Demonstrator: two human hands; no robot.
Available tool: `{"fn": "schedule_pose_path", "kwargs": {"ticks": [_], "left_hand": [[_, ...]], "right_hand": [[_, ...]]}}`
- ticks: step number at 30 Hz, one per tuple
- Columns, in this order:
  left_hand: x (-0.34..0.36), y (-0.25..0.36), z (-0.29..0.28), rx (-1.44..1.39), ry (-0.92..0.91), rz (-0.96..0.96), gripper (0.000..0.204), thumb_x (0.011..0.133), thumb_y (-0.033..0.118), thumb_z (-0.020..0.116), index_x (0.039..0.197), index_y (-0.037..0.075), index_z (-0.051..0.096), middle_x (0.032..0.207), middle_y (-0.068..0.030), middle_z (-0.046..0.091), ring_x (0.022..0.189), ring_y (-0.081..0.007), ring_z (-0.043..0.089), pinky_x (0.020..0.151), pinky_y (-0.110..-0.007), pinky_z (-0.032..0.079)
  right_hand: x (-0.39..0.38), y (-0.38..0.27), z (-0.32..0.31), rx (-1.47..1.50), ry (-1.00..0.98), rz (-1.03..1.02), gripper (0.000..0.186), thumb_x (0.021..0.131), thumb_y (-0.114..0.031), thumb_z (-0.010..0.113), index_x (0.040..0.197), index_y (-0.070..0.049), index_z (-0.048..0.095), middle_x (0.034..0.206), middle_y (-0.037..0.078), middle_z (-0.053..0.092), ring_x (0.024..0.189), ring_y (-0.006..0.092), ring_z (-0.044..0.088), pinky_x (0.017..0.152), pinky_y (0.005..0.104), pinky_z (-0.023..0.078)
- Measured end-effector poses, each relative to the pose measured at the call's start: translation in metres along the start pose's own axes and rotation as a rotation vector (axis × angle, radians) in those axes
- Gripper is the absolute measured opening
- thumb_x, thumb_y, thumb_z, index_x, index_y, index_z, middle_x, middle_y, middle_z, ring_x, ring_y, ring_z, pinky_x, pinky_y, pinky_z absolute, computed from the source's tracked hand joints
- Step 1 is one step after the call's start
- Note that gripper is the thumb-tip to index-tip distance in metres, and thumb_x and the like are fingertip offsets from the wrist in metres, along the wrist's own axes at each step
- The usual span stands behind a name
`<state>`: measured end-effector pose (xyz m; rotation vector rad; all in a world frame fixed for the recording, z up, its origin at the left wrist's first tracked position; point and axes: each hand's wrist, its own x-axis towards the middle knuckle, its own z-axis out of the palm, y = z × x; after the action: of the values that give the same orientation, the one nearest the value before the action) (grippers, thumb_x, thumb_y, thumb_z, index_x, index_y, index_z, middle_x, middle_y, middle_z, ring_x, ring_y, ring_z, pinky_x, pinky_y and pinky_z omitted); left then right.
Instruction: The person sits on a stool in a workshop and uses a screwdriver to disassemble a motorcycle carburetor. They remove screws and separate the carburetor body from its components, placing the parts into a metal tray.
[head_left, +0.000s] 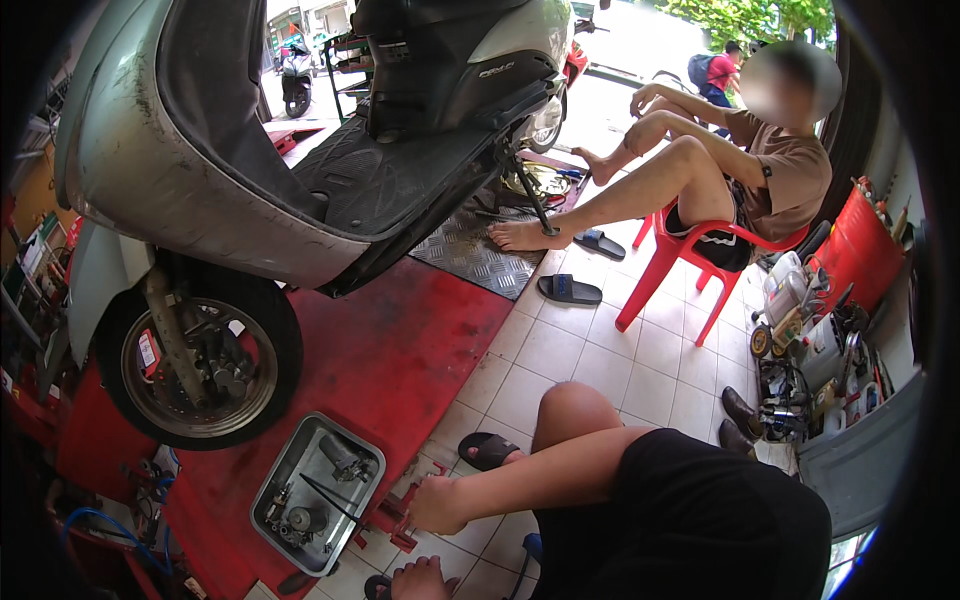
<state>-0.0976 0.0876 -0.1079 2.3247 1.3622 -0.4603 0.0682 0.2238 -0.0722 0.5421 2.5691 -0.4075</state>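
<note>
Right hand: the right hand (434,505) appears to be at the end of the forearm that crosses in front of the bent knee (572,408); it hangs low beside the tray, over a red metal bracket (392,522). Its fingers point down and away, so I cannot tell how far open it is, or whether it grips, touches or only overlaps the bracket.
Left hand: what looks like the left hand (422,580) is cut off by the lower edge, back upward, next to a dark sandal (377,588). Its curl and contact cannot be told.
Between the hands: they are near each other but apart, the right one farther from the lower edge.
Tray: the metal tray (290,468), rectangular with rounded corners, rests on the red surface (400,340), to the left of both hands and near the scooter's front wheel (287,335).
Parts in the tray: a grey cylindrical part (345,458) lies toward the far end; a round metal part (303,520) sits among smaller pieces toward the near end; a thin black rod (325,495) slants between them.
Scooter: the grey scooter (215,200) stands over the surface, its front wheel at the left.
Seated person: a co-worker (795,180) sits on a red chair (655,270), arms over raised knees, one bare foot (525,237) by the patterned metal plate (480,255).
Floor: black slippers (570,290) lie on the white tiles (545,340).
</note>
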Motion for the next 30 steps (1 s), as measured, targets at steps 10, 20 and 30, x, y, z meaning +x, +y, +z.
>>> {"fn": "schedule_pose_path", "kwargs": {"ticks": [10, 20, 30], "left_hand": [[0.001, -0.001, 0.003, 0.007, 0.025, 0.017, 0.053, 0.088, 0.043, 0.063, 0.122, 0.004, 0.056, 0.114, -0.0184, 0.063, 0.103, -0.0357, 0.061, 0.089, -0.047, 0.048], [0.000, -0.005, 0.013, 0.037, 0.049, 0.030, 0.053, 0.088, 0.044, 0.062, 0.122, 0.004, 0.056, 0.114, -0.0173, 0.063, 0.103, -0.0345, 0.061, 0.089, -0.046, 0.047], [0.001, -0.001, 0.004, 0.033, 0.011, 0.018, 0.053, 0.088, 0.045, 0.062, 0.121, 0.004, 0.056, 0.113, -0.0167, 0.062, 0.101, -0.0342, 0.061, 0.087, -0.047, 0.047]], "right_hand": [[0.003, 0.001, 0.003, 0.008, -0.022, 0.006, 0.027, 0.079, -0.016, 0.063, 0.102, -0.002, 0.067, 0.106, 0.014, 0.069, 0.099, 0.0299, 0.068, 0.077, 0.0422, 0.056], [0.000, -0.001, 0.000, -0.009, -0.011, 0.000, 0.025, 0.080, -0.017, 0.063, 0.099, -0.002, 0.067, 0.103, 0.013, 0.069, 0.098, 0.0296, 0.069, 0.076, 0.0420, 0.056], [0.000, 0.001, 0.002, -0.008, -0.003, -0.007, 0.024, 0.079, -0.016, 0.063, 0.099, -0.003, 0.067, 0.104, 0.013, 0.069, 0.098, 0.0295, 0.069, 0.076, 0.0421, 0.056]]}}
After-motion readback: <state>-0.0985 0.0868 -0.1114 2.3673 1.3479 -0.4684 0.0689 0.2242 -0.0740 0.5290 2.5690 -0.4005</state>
